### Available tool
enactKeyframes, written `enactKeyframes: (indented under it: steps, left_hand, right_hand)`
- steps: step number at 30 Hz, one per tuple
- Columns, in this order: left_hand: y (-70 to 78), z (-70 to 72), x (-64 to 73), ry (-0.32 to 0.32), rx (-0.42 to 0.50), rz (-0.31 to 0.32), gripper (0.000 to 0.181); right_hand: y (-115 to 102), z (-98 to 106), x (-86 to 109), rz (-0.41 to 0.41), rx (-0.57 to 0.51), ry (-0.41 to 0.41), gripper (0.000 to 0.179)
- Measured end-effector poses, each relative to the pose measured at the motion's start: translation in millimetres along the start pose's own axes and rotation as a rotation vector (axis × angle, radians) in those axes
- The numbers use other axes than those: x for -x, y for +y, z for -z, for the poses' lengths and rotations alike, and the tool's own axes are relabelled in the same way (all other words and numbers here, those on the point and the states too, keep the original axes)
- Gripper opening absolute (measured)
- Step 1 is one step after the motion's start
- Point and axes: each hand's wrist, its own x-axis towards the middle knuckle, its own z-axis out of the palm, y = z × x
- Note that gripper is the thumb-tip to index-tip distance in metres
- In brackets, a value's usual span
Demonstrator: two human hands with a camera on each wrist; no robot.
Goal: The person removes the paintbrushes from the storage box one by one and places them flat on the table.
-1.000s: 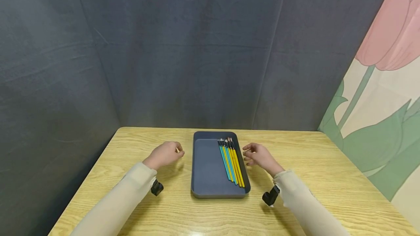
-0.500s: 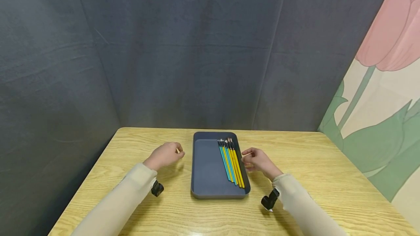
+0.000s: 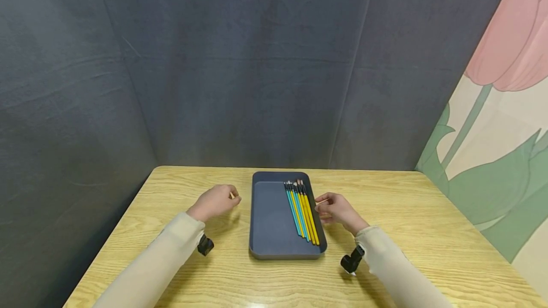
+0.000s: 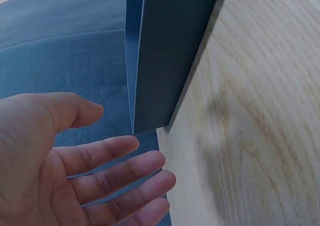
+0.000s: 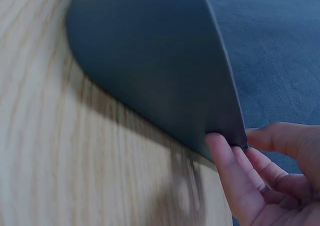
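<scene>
A dark grey-blue rectangular tray (image 3: 274, 217) lies on the wooden table. Several slim paintbrushes (image 3: 304, 217) with turquoise and yellow handles lie side by side along its right inner wall, bristles toward the far end. At the tray's right rim, my right hand (image 3: 340, 210) pinches the wall; the right wrist view has fingers (image 5: 232, 176) against the outer face and the thumb at the rim's edge. My left hand (image 3: 216, 201) hovers left of the tray, apart from it. In the left wrist view, its fingers (image 4: 120, 178) are relaxed, holding nothing.
The light wood table (image 3: 192, 274) surrounds the tray. Behind it hangs a dark grey-blue curtain (image 3: 239, 70), which also runs along the left. A wall panel with a painted tulip (image 3: 505, 46) stands at the right. Black cameras sit on both wrists.
My right hand has moved slightly left onto the tray's right rim and then stays there. The left hand, the tray and the paintbrushes have kept their places.
</scene>
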Motion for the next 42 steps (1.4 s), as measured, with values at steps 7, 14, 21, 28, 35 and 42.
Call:
enactKeyframes:
  steps: [7,14,21,28,35,42]
  left_hand:
    - [3.1,5.5,0.1,0.011,0.036,-0.013,0.023]
    - [4.6,11.8,-1.8,0.017,0.057,-0.054,0.025]
    - [9.5,18.1,-4.8,0.001,0.097,-0.090,0.028]
    - [18.4,22.1,-8.2,-0.024,0.193,-0.130,0.030]
    - [32.5,23.7,-12.3,-0.066,0.349,-0.134,0.028]
    - [53.1,23.4,-20.0,-0.078,0.516,-0.101,0.025]
  right_hand:
    - [-1,0,0.4,-0.010,0.018,0.003,0.031]
    - [1,0,-0.7,-0.003,0.012,0.007,0.029]
    - [0,1,-0.1,-0.009,0.022,0.006,0.030]
    - [0,2,-0.6,-0.016,0.024,0.000,0.032]
    - [-3,1,-0.3,-0.027,0.024,0.003,0.031]
    - [-3,2,0.6,-0.024,0.027,-0.002,0.031]
